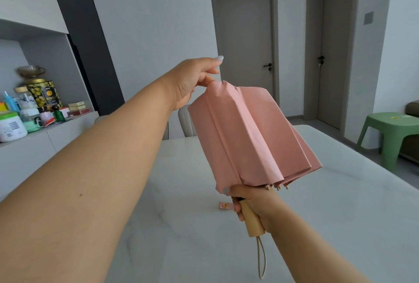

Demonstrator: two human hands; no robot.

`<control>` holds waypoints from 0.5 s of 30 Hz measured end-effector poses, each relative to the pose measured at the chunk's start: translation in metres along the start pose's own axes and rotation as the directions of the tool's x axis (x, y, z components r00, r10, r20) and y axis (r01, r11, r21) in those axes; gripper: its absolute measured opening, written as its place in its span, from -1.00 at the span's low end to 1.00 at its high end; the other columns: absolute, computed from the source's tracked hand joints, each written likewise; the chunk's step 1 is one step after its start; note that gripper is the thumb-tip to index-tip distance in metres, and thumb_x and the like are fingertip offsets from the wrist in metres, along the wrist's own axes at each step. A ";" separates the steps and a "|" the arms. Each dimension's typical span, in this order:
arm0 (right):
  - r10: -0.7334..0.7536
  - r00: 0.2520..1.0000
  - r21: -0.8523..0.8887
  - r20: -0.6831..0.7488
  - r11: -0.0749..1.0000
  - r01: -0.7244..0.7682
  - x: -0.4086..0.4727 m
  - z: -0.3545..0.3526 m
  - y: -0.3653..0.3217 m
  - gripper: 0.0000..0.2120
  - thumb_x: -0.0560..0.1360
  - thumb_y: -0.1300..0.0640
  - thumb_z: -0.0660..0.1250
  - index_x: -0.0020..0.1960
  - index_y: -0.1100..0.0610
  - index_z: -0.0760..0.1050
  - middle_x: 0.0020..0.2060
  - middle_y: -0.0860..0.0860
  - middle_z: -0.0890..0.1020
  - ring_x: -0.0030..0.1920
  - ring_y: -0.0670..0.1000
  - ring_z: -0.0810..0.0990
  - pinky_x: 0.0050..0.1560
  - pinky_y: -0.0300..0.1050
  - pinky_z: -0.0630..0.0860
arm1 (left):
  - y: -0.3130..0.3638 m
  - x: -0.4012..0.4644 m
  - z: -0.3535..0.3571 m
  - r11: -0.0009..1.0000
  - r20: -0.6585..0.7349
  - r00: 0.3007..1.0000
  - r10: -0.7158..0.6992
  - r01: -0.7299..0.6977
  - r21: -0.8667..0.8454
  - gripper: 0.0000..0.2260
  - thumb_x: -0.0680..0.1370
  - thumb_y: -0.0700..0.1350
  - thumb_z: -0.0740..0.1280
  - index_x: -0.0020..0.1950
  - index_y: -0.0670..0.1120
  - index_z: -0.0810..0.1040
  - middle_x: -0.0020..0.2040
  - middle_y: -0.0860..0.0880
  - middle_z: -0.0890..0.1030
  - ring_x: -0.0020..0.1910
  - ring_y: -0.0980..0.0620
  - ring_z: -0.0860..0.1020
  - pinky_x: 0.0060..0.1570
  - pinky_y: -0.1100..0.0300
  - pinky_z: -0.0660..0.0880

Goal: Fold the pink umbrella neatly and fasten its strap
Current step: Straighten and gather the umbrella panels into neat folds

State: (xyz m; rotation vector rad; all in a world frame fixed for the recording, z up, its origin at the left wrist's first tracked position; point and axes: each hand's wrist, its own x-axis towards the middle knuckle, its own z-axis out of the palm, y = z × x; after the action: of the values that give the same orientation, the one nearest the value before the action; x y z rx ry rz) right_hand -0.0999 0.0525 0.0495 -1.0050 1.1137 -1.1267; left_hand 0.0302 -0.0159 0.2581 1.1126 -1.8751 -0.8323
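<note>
From my head camera, looking down over the white marble table (340, 203), I have the pink umbrella (249, 137) held up in the air above it, collapsed but not yet wrapped, its canopy hanging in loose, wide pleats. My right hand (254, 203) is wrapped firmly around the wooden handle (251, 221) just below the rib tips, with the cord loop (261, 260) dangling under it. My left hand (192, 81) is stretched out ahead, fingers pinching the fabric at the top tip of the canopy and pulling it taut. The strap (225, 205) with its snap sticks out to the left just beside my right fingers, hanging free and unfastened. I judge that I am at the straightening stage: the panels are being drawn out and lined up before rolling. Next, I think, the pleats need to be laid one way around the shaft and twisted snug, and then a hand must free itself to catch the strap, bring it round the bundle and press the snap shut. The loose folds could easily bunch if I let go of the tip too soon.
</note>
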 end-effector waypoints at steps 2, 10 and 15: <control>0.008 1.000 0.002 -0.012 1.000 -0.008 0.001 0.001 0.000 -0.71 0.31 0.25 0.49 -0.04 0.38 0.56 -0.50 0.13 0.45 -0.60 -0.04 0.46 -0.48 -0.16 0.37 | -0.003 0.000 0.001 1.000 -0.006 1.000 0.005 -0.005 0.024 -0.75 0.58 0.07 0.26 0.10 -0.09 0.52 -0.21 -0.01 0.61 -0.07 0.11 0.55 0.13 0.12 0.25; 0.024 1.000 0.022 -0.013 0.999 -0.024 0.002 0.001 0.001 -0.73 0.36 0.29 0.45 0.01 0.38 0.53 -0.50 0.12 0.46 -0.61 -0.05 0.47 -0.50 -0.18 0.40 | -0.015 0.005 0.000 0.974 -0.093 0.996 0.016 0.005 0.229 -0.74 0.48 0.03 0.42 -0.32 -0.09 0.53 -0.16 -0.06 0.58 -0.11 0.05 0.53 0.00 0.26 0.36; 0.016 1.000 0.070 -0.011 0.997 -0.015 0.004 -0.003 -0.001 -0.89 0.37 0.31 0.43 -0.17 0.32 0.53 -0.51 0.11 0.44 -0.62 -0.02 0.41 -0.52 -0.20 0.36 | -0.016 0.001 0.005 0.984 -0.007 0.998 0.064 -0.064 -0.165 -0.72 0.58 -0.14 0.31 -0.35 -0.06 0.47 -0.30 0.06 0.53 -0.25 0.15 0.51 -0.14 0.18 0.34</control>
State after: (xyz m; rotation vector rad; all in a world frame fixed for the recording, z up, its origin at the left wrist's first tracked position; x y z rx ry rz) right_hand -0.1025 0.0487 0.0497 -0.9347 1.0821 -1.1528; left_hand 0.0318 -0.0222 0.2426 0.9455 -1.7956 -0.9316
